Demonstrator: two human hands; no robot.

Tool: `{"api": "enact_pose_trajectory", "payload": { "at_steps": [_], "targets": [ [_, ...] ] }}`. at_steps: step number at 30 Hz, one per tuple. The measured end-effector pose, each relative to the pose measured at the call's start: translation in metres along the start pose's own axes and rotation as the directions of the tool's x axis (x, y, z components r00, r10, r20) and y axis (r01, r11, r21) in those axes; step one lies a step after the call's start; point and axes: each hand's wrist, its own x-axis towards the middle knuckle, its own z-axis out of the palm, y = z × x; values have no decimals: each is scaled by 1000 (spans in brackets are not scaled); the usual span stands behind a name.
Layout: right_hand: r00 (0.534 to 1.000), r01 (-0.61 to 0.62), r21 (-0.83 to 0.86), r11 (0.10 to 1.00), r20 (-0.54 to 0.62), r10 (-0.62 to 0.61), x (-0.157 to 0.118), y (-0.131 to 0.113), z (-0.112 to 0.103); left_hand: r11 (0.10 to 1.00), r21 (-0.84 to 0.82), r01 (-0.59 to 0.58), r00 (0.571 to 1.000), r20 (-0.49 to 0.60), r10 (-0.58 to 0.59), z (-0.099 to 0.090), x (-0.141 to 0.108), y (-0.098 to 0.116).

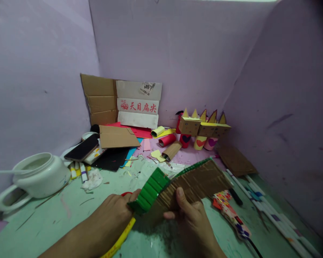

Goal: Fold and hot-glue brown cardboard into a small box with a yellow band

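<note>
In front of me a bent piece of corrugated cardboard [201,179] is raised above the table, brown on one face and green on the folded flap. My right hand [191,218] grips its brown part, thumb on top and fingers underneath. My left hand [115,213] is closed at the green end, its fingertips partly hidden behind the flap. By the left knuckles a red curved edge shows, and below that hand runs a yellow strip [121,238]; I cannot make out what these belong to.
A hot glue gun [231,215] with a cord lies right of my hands, beside long white sticks [274,215]. A white pot [40,175] stands left, near a phone [82,147]. Behind are paper-tube figures [199,130], a cardboard box piece [137,104] and coloured paper.
</note>
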Motion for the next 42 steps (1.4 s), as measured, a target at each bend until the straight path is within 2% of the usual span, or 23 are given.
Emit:
{"api": "enact_pose_trajectory", "payload": {
  "at_steps": [4, 8, 10, 13, 15, 18, 22, 28, 30, 32, 33, 34, 36, 38, 40, 42],
  "targets": [
    [999, -43, -7, 999, 16, 43, 0, 0, 0, 997, 57, 45, 994, 98, -50, 3, -1, 0],
    [994, -100, 107, 989, -23, 103, 7, -3, 3, 985, -160, 65, 992, 118, -46, 2, 10, -10],
    [994, -84, 189, 978, -56, 96, 13, -6, 4, 976, -200, 92, 995, 51, -83, -3, 21, -17],
    [990, -88, 278, 956, -79, 114, 22, -10, 3, 968, -68, 242, 961, -119, -248, -11, 40, -27],
    [989, -117, 317, 941, -46, 138, 26, -13, 1, 935, 71, 347, 929, -165, -332, -14, 50, -31],
    [987, -159, 341, 926, 24, 161, 28, -15, -1, 900, 175, 399, 915, -141, -378, -11, 58, -37],
    [984, -180, 361, 915, 69, 167, 26, -15, -3, 900, 152, 409, 912, -86, -400, -3, 55, -45],
    [976, -208, 352, 912, 132, 172, 23, -10, -6, 902, 114, 417, 909, -51, -414, -13, 41, -54],
    [972, -214, 329, 920, 163, 168, 24, -8, -6, 917, -4, 398, 911, -111, -396, -17, 39, -52],
    [963, -221, 279, 934, 212, 165, 24, -6, -5, 904, -300, 303, 915, -173, -364, -19, 38, -44],
    [955, -226, 240, 944, 246, 166, 24, -5, -4, 844, -489, 219, 923, -177, -342, -18, 39, -38],
    [943, -231, 193, 954, 286, 171, 24, -4, -2, 748, -647, 150, 944, -132, -303, -17, 40, -32],
    [905, -246, 83, 966, 377, 198, 22, -1, 1, 526, -846, 84, 973, -44, -227, -12, 42, -20],
    [854, -256, -7, 967, 466, 230, 20, 3, 5, 336, -939, 73, 974, -5, -224, -7, 45, -11],
    [812, -261, -72, 963, 522, 259, 16, 8, 7, 246, -967, 65, 968, 1, -252, -2, 49, -8],
    [799, -257, -117, 959, 533, 279, 14, 13, 9, 198, -979, 52, 963, -4, -271, 3, 53, -9]
  ]
}}
